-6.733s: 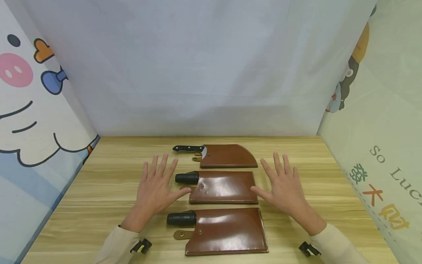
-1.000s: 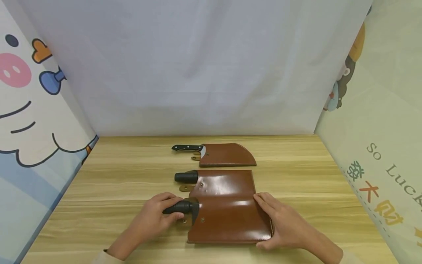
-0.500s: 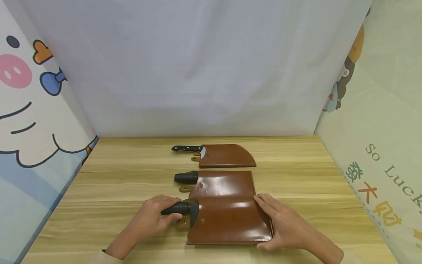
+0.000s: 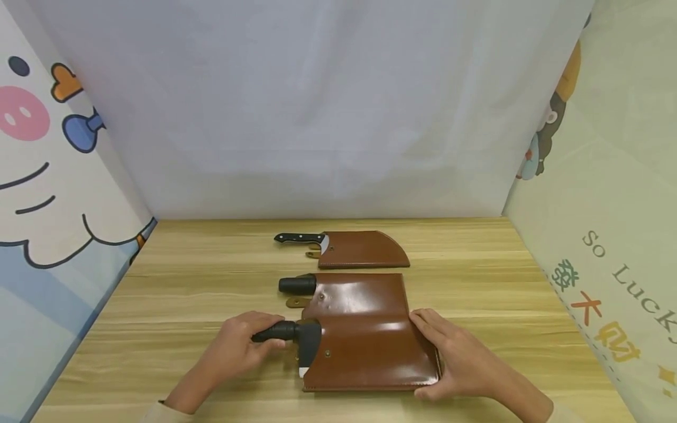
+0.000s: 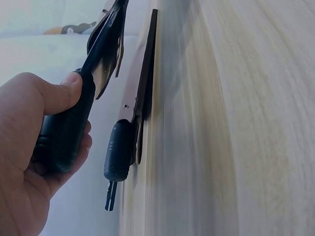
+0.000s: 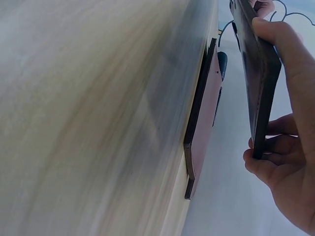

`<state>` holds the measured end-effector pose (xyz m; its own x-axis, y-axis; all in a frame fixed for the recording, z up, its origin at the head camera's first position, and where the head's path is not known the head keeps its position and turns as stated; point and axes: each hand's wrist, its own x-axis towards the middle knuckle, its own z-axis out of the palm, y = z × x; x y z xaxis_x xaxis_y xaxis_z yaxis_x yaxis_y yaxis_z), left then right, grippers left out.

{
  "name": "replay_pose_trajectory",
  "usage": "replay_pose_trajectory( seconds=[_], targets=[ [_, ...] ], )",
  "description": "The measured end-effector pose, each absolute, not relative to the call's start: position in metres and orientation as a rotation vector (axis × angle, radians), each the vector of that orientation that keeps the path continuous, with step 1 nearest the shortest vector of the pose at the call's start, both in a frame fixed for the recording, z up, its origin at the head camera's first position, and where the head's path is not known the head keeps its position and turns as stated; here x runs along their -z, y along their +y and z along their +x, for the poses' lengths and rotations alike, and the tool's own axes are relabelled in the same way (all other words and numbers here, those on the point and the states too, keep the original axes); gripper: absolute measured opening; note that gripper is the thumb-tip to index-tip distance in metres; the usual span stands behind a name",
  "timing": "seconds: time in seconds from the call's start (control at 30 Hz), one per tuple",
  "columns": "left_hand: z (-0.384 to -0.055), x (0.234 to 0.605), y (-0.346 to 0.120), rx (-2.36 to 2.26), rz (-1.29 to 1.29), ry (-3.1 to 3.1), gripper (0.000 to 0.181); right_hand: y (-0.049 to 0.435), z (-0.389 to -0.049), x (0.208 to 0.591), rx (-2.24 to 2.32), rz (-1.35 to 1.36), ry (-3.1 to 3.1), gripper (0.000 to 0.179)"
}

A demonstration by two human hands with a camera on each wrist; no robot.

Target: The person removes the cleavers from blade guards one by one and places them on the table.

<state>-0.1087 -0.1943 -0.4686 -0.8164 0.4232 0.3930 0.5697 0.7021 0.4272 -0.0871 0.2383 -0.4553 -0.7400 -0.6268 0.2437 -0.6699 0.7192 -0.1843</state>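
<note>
My left hand [image 4: 235, 346] grips the black handle of a cleaver [image 4: 309, 343]. A strip of its dark blade with a pale lower edge shows outside a brown leather sheath [image 4: 370, 361]; the rest of the blade is hidden inside. At the sheath's right end, my right hand [image 4: 460, 358] holds it between thumb and fingers. Both wrist views show the pair raised off the table, with the thumb on the cleaver handle [image 5: 69, 120] on one side and fingers round the sheath's edge [image 6: 268, 98] on the other.
Behind the raised cleaver lies a second sheathed cleaver [image 4: 359, 291] with a black handle, partly covered from view. Farther back is a sheathed knife [image 4: 365, 249] with a riveted handle. All lie on the wooden table [image 4: 174, 282], with a white cloth [image 4: 328, 117] behind.
Earlier both hands were spread over the table and the front cleaver lay flat. Now it is held up, and in the last half second the left hand has drawn it leftward, exposing more blade.
</note>
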Motion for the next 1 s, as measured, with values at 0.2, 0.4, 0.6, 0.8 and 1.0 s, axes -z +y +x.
replay_pose_trajectory(
  seconds=[0.2,0.4,0.6,0.8,1.0],
  targets=[
    [-0.108,0.470,-0.198,0.807,-0.784,-2.648,0.040,0.242,-0.085,0.457,-0.374,1.036,-2.765,0.121],
    [-0.108,0.465,-0.203,0.818,-0.758,-2.677,0.040,0.247,-0.085,0.458,-0.377,1.024,-2.757,0.121],
    [-0.109,0.462,-0.208,0.794,-0.714,-2.738,0.041,0.253,-0.085,0.460,-0.386,1.015,-2.734,0.120],
    [-0.107,0.460,-0.210,0.786,-0.722,-2.738,0.040,0.256,-0.084,0.460,-0.389,1.027,-2.703,0.119],
    [-0.106,0.460,-0.213,0.776,-0.730,-2.736,0.040,0.260,-0.082,0.462,-0.399,1.033,-2.701,0.120]
  ],
)
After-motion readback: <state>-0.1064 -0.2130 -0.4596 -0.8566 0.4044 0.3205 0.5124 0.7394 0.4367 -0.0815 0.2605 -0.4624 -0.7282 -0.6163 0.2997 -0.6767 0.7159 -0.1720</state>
